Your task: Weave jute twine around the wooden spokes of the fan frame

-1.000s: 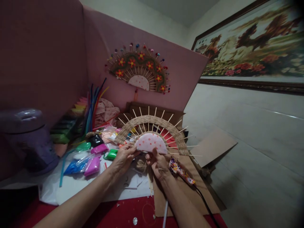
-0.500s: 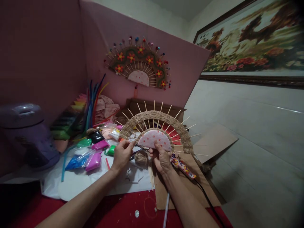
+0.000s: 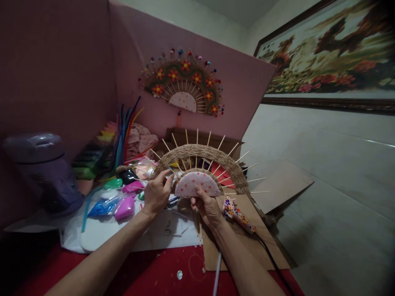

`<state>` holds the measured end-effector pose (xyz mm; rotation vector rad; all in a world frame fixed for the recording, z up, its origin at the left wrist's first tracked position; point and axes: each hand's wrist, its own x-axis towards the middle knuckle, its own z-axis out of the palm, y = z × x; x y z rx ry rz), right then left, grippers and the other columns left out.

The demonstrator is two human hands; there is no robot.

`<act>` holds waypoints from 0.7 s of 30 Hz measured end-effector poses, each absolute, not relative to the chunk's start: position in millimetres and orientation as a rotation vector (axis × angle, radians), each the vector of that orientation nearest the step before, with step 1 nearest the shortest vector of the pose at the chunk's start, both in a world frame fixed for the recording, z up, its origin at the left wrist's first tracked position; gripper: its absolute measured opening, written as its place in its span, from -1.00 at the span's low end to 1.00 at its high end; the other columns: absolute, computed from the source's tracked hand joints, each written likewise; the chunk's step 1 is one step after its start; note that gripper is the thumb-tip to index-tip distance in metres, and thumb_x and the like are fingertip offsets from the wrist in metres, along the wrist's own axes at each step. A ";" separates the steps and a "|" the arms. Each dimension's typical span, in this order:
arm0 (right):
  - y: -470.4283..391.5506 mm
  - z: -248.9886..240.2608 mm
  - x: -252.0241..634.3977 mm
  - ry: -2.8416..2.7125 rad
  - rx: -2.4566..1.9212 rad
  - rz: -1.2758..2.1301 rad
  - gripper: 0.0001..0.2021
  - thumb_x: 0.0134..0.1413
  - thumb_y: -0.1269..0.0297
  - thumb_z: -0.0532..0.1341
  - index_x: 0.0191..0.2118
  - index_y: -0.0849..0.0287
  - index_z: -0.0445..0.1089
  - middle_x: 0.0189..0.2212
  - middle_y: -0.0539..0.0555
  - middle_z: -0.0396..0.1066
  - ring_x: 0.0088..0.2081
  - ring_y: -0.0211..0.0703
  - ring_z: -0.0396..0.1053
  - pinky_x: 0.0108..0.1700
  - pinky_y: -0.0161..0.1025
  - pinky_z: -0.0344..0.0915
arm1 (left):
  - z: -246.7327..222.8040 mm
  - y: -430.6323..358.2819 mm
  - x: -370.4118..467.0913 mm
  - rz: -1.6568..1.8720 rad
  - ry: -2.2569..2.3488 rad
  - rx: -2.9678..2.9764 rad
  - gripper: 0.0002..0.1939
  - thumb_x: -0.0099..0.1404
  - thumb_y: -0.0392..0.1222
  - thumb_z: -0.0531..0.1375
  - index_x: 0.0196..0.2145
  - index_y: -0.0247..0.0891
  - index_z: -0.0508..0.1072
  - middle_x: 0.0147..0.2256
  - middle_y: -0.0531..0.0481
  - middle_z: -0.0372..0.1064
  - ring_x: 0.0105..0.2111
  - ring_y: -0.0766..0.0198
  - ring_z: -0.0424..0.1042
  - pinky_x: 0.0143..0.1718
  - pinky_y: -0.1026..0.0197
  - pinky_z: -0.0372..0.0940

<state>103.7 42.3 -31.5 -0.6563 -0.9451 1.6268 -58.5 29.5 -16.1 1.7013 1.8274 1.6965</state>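
A half-round woven twine fan [image 3: 197, 151] with thin wooden sticks radiating from it is held up before me. At its base is a white half-disc [image 3: 193, 181] with reddish dots. My right hand [image 3: 210, 209] grips this half-disc at its lower edge, thumb on the front and fingers behind. At the left end of the woven band, my left hand [image 3: 156, 192] is closed, thumb and fingers pinched together on the fan; whether loose twine is between the fingertips is too small to tell. Below, partly hidden, lies a twine ball [image 3: 185, 204].
Bags of coloured clay [image 3: 125, 206] lie at left beside a purple canister [image 3: 46, 176]. A flower-patterned tool with a cord [image 3: 240, 218] rests on cardboard [image 3: 256, 248] at right. A decorated fan [image 3: 185, 84] hangs on the pink panel [image 3: 240, 90] behind.
My left hand has moved up to the left end of the woven band. The fan has tilted slightly and shifted left. My right hand keeps its hold on the half-disc.
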 end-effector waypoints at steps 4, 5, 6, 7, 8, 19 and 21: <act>41.9 -32.4 102.8 -0.939 -0.668 1.628 -0.72 -0.21 0.19 0.38 -0.44 0.28 0.35 -0.69 -0.09 0.29 -0.69 -0.40 0.21 -0.72 -0.46 0.19 | -16.7 31.4 -59.1 1.738 1.567 1.566 -0.78 0.20 -0.07 0.12 -0.37 -0.27 0.45 -0.62 0.08 0.31 -0.62 0.33 0.28 -0.57 0.31 0.13; 42.3 -32.7 102.7 -0.933 -0.676 1.634 -0.71 -0.21 0.19 0.38 -0.44 0.28 0.35 -0.70 -0.09 0.28 -0.69 -0.39 0.21 -0.72 -0.46 0.18 | -16.9 31.7 -59.2 1.759 1.479 1.521 -0.80 0.20 -0.09 0.11 -0.42 -0.27 0.42 -0.64 0.10 0.27 -0.63 0.35 0.25 -0.58 0.32 0.12; 42.8 -33.0 102.9 -0.923 -0.685 1.636 -0.71 -0.22 0.19 0.39 -0.44 0.28 0.35 -0.70 -0.09 0.28 -0.69 -0.39 0.22 -0.72 -0.46 0.18 | -17.2 31.8 -59.3 1.772 1.397 1.491 -0.82 0.20 -0.11 0.11 -0.45 -0.27 0.38 -0.65 0.11 0.24 -0.63 0.36 0.23 -0.58 0.32 0.12; 43.6 -33.3 103.2 -0.914 -0.692 1.636 -0.71 -0.23 0.19 0.39 -0.46 0.27 0.35 -0.71 -0.09 0.28 -0.70 -0.39 0.22 -0.72 -0.46 0.18 | -17.6 31.4 -59.3 1.769 1.323 1.485 -0.83 0.21 -0.13 0.10 -0.46 -0.27 0.35 -0.65 0.13 0.22 -0.63 0.37 0.21 -0.57 0.33 0.12; 44.4 -33.7 103.7 -0.909 -0.699 1.635 -0.71 -0.23 0.19 0.39 -0.47 0.27 0.34 -0.71 -0.09 0.29 -0.70 -0.39 0.22 -0.72 -0.46 0.18 | -18.0 30.6 -59.2 1.753 1.257 1.506 -0.84 0.21 -0.16 0.10 -0.47 -0.26 0.33 -0.65 0.14 0.20 -0.62 0.38 0.19 -0.56 0.33 0.12; 52.6 -37.2 106.7 -0.810 -0.706 1.522 -0.70 -0.24 0.20 0.40 -0.56 0.22 0.27 -0.75 -0.09 0.30 -0.72 -0.37 0.22 -0.73 -0.46 0.17 | -17.5 -7.1 -28.4 1.201 0.901 2.149 -0.84 0.24 -0.32 0.01 -0.48 -0.26 0.29 -0.59 0.10 0.22 -0.58 0.40 0.17 -0.50 0.33 0.09; 53.4 -35.2 107.4 -0.761 -0.724 1.551 -0.70 -0.25 0.19 0.40 -0.54 0.22 0.28 -0.75 -0.09 0.29 -0.72 -0.39 0.21 -0.74 -0.48 0.14 | -18.2 -15.2 -20.4 1.152 0.870 2.281 -0.86 0.19 -0.38 0.02 -0.49 -0.26 0.29 -0.56 0.07 0.24 -0.54 0.37 0.18 -0.47 0.32 0.09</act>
